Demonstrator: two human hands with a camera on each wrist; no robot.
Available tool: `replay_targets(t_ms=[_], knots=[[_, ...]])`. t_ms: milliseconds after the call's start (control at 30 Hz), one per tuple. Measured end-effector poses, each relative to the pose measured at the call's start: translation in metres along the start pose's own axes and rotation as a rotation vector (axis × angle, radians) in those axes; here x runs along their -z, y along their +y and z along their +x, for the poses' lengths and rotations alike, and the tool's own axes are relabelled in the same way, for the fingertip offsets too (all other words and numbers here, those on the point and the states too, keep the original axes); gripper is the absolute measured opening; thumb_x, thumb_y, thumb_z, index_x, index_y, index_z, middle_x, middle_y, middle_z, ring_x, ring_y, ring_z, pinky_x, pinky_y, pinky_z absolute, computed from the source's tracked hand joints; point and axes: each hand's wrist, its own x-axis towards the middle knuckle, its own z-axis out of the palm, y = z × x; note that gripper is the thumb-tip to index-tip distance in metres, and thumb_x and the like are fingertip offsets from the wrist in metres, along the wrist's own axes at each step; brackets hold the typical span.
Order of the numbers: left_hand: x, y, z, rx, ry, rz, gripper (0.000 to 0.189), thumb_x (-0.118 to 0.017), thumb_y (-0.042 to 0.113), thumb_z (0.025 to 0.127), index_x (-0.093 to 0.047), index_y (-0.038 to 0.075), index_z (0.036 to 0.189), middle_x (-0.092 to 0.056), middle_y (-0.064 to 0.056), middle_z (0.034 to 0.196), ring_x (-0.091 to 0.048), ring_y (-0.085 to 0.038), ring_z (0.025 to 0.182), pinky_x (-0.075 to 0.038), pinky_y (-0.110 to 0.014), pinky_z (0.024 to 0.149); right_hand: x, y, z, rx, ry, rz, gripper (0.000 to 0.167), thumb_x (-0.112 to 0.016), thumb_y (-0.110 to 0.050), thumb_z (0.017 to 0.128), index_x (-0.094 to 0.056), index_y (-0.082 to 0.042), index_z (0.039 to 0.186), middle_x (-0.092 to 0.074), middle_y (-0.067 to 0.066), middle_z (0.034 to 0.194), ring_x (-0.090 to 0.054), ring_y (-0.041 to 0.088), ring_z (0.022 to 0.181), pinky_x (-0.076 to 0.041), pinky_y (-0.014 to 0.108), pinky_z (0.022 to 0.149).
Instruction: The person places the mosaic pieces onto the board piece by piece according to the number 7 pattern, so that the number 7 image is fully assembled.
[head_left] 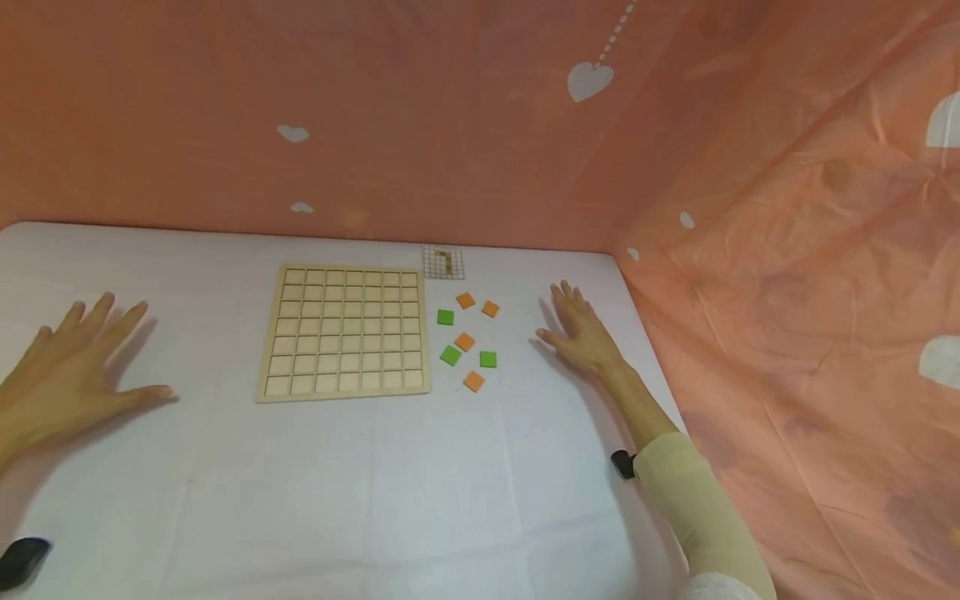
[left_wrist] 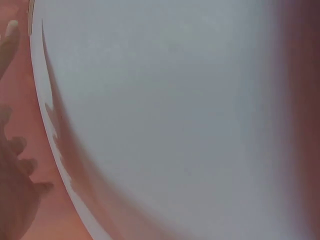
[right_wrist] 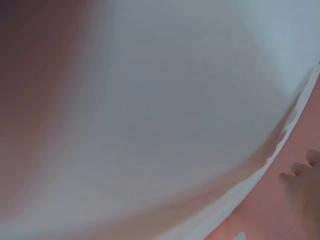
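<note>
My left hand (head_left: 78,375) is spread over the white table at the left, fingers straight, thumb pointing toward the wooden grid board (head_left: 262,392). Nothing is in it. At the right, my right hand (head_left: 581,333) also has its fingers extended and holds nothing; its thumb points toward the loose square tiles. Among these are a green tile (head_left: 488,359) and an orange tile (head_left: 491,309), with several more scattered between the board and the right hand. The board's square cells hold no tiles. Each wrist view catches only part of its hand, at the edge, and the hand's shadow.
A small card (head_left: 444,262) printed with a grid pattern lies at the board's upper right corner. White cloth covers the table (head_left: 337,492). An orange curtain (head_left: 450,125) with white hearts hangs behind it and along the right side.
</note>
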Motion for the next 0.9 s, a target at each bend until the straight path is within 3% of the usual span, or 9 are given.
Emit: replay_targets(t_ms=[200, 367, 467, 500, 567, 667, 733, 800, 900], knots=[[0.006, 0.014, 0.011, -0.039, -0.012, -0.258, 0.118, -0.086, 0.038, 0.076, -0.007, 0.015, 0.161, 0.006, -0.020, 0.164, 0.001, -0.051, 0.146, -0.001, -0.071, 0.109, -0.002, -0.006, 0.004, -0.005, 0.083, 0.179, 0.084, -0.074, -0.033, 0.090, -0.028, -0.014, 0.158, -0.026, 0.006, 0.162, -0.024, 0.029, 0.148, -0.022, 0.049, 0.117], [0.009, 0.028, 0.021, -0.011, 0.010, -0.324, 0.120, -0.089, 0.033, 0.073, -0.010, 0.016, 0.161, -0.006, -0.022, 0.164, -0.016, -0.057, 0.141, -0.013, -0.074, 0.105, -0.003, -0.013, 0.007, -0.047, 0.144, 0.350, 0.075, -0.077, -0.022, 0.088, -0.041, -0.015, 0.153, -0.042, 0.011, 0.153, -0.046, 0.036, 0.135, -0.036, 0.048, 0.110], [0.010, 0.036, 0.027, 0.010, 0.020, -0.375, 0.117, -0.090, 0.030, 0.073, -0.013, 0.019, 0.161, -0.027, -0.030, 0.156, -0.035, -0.057, 0.131, -0.022, -0.075, 0.099, -0.004, -0.017, 0.010, -0.062, 0.155, 0.449, 0.067, -0.076, -0.015, 0.089, -0.047, -0.014, 0.149, -0.049, 0.010, 0.148, -0.051, 0.032, 0.131, -0.042, 0.044, 0.106], [0.010, 0.038, 0.028, 0.022, 0.022, -0.394, 0.116, -0.090, 0.029, 0.073, -0.015, 0.021, 0.161, -0.034, -0.031, 0.152, -0.041, -0.055, 0.126, -0.025, -0.075, 0.097, -0.005, -0.018, 0.011, -0.057, 0.155, 0.475, 0.064, -0.076, -0.012, 0.089, -0.049, -0.012, 0.147, -0.051, 0.011, 0.147, -0.052, 0.031, 0.131, -0.042, 0.042, 0.106], [0.009, 0.042, 0.030, 0.040, 0.025, -0.439, 0.113, -0.090, 0.027, 0.073, -0.019, 0.025, 0.160, -0.045, -0.031, 0.143, -0.054, -0.029, 0.121, -0.029, -0.072, 0.096, -0.006, -0.020, 0.014, -0.051, 0.156, 0.522, 0.061, -0.075, -0.008, 0.089, -0.052, -0.008, 0.145, -0.054, 0.011, 0.144, -0.055, 0.030, 0.128, -0.044, 0.040, 0.104], [0.006, 0.045, 0.032, 0.041, 0.024, -0.490, 0.107, -0.090, 0.026, 0.074, -0.025, 0.028, 0.159, -0.052, -0.029, 0.138, -0.050, 0.013, 0.106, -0.036, -0.036, 0.106, -0.007, -0.024, 0.017, -0.045, 0.142, 0.597, 0.057, -0.074, -0.004, 0.089, -0.054, -0.004, 0.142, -0.055, 0.014, 0.142, -0.057, 0.032, 0.124, -0.046, 0.040, 0.102], [0.005, 0.047, 0.034, 0.030, 0.011, -0.514, 0.103, -0.089, 0.025, 0.075, -0.028, 0.028, 0.158, -0.053, -0.027, 0.139, -0.037, 0.030, 0.094, -0.033, -0.011, 0.096, -0.007, -0.028, 0.019, -0.032, 0.128, 0.659, 0.055, -0.073, -0.001, 0.089, -0.053, 0.000, 0.141, -0.054, 0.018, 0.142, -0.057, 0.036, 0.124, -0.046, 0.041, 0.102], [0.004, 0.050, 0.037, 0.014, -0.002, -0.529, 0.100, -0.089, 0.024, 0.075, -0.031, 0.027, 0.157, -0.053, -0.027, 0.139, -0.039, 0.031, 0.094, -0.027, 0.002, 0.079, -0.004, -0.036, 0.019, -0.013, 0.114, 0.703, 0.055, -0.071, 0.002, 0.089, -0.052, 0.005, 0.140, -0.053, 0.022, 0.142, -0.055, 0.040, 0.125, -0.046, 0.041, 0.102], [0.004, 0.054, 0.042, 0.001, -0.038, -0.560, 0.097, -0.087, 0.024, 0.077, -0.031, 0.024, 0.157, -0.053, -0.027, 0.139, -0.041, 0.029, 0.095, -0.030, 0.002, 0.079, -0.002, -0.046, 0.021, 0.020, 0.105, 0.738, 0.054, -0.070, 0.005, 0.088, -0.050, 0.011, 0.137, -0.052, 0.028, 0.139, -0.053, 0.044, 0.125, -0.046, 0.040, 0.102]])
